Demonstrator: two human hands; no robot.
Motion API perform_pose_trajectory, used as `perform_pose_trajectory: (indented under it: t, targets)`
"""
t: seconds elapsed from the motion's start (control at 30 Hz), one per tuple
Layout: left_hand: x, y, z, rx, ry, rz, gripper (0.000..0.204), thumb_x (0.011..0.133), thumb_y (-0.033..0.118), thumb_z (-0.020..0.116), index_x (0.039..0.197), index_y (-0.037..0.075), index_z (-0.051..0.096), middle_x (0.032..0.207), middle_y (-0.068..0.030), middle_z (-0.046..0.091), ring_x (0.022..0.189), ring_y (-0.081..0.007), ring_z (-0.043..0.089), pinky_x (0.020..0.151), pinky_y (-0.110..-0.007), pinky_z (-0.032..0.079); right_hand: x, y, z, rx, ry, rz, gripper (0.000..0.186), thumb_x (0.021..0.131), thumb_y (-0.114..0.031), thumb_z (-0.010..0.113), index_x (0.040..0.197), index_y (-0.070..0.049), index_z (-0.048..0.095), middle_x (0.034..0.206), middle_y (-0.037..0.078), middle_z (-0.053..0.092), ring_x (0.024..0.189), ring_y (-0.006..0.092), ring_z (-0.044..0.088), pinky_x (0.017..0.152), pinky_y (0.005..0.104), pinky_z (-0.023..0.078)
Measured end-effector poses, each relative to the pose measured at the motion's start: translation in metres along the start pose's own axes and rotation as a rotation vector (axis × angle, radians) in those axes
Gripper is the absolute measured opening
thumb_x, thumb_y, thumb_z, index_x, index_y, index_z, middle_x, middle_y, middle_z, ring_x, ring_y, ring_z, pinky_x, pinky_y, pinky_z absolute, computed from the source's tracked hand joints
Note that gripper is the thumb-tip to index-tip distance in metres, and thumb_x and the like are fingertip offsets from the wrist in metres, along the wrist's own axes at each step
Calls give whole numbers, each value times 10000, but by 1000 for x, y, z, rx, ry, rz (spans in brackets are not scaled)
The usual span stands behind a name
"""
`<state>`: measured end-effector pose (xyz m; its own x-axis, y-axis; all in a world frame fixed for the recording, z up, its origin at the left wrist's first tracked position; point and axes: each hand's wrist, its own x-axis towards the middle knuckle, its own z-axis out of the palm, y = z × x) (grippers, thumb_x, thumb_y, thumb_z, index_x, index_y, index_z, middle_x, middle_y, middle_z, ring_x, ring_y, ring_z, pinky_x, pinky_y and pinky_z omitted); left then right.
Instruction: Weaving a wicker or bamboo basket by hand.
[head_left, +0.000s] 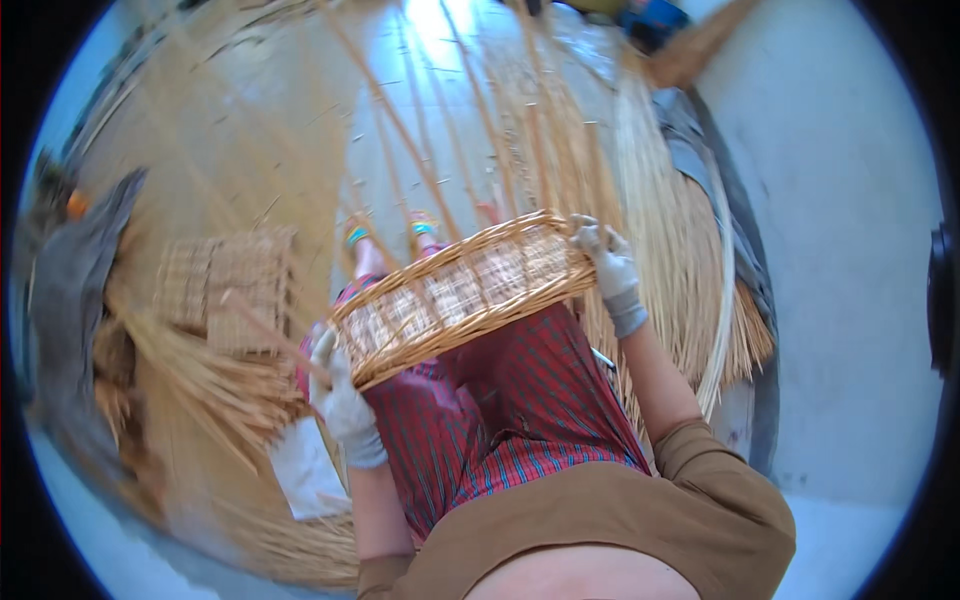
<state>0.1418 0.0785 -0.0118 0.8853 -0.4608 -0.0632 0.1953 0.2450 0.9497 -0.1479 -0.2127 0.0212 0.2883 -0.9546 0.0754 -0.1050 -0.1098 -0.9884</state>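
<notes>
A long rectangular wicker basket base (455,290) with a braided edge lies tilted above my lap, its right end farther from me than its left. Long stakes fan out from its far side, blurred by motion. My left hand (345,395), in a white glove, holds the left end, close to a stake that slants past the fingers. At the opposite end, my right hand (608,265), gloved too, has its fingers closed over the corner. The undersides of both grips are hidden.
A thick bundle of pale canes (670,250) lies at the right beside the wall (840,270). Woven panels (235,285) and loose canes (200,375) are on the floor at the left, near a white sheet (308,470). Grey cloth (75,290) lies at the far left.
</notes>
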Motion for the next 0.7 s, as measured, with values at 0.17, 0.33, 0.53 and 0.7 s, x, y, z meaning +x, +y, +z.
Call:
perform_pose_trajectory:
  t: [0.17, 0.33, 0.53, 0.7]
  targets:
    - [6, 5, 22, 223, -8, 102, 314, 1062, 169, 562, 1297, -29, 627, 1423, -165, 577, 1316, -245, 522, 1142, -374, 368, -19, -10, -2, 82, 136, 32, 384, 999, -259, 689, 1251, 30, 657, 1022, 58, 727, 922, 121, 688, 830, 278, 555]
    - [12, -8, 12, 345, -26, 235, 321, 1037, 239, 630, 1202, -34, 662, 1303, -133, 630, 1178, -223, 566, 1048, -373, 445, -24, 1, 9, -212, 336, -205, 235, 962, -165, 667, 1118, 3, 721, 1023, 141, 741, 907, 226, 715, 824, 356, 557]
    - [12, 11, 7, 327, 51, 317, 234, 1035, 140, 621, 1176, -46, 615, 1106, -135, 666, 1015, -198, 592, 920, -326, 506, -19, -27, 12, -171, 330, -432, 288, 942, -269, 721, 1044, 0, 712, 981, 158, 705, 886, 303, 689, 793, 391, 538]
    - [11, 20, -7, 1110, 250, 491, 711, 978, 326, 709, 1453, -81, 371, 1390, -272, 506, 1241, -361, 551, 1062, -445, 490, -34, -2, 17, -269, 329, -305, 265, 940, -268, 733, 1039, -28, 683, 1016, 147, 687, 887, 306, 673, 776, 387, 532]
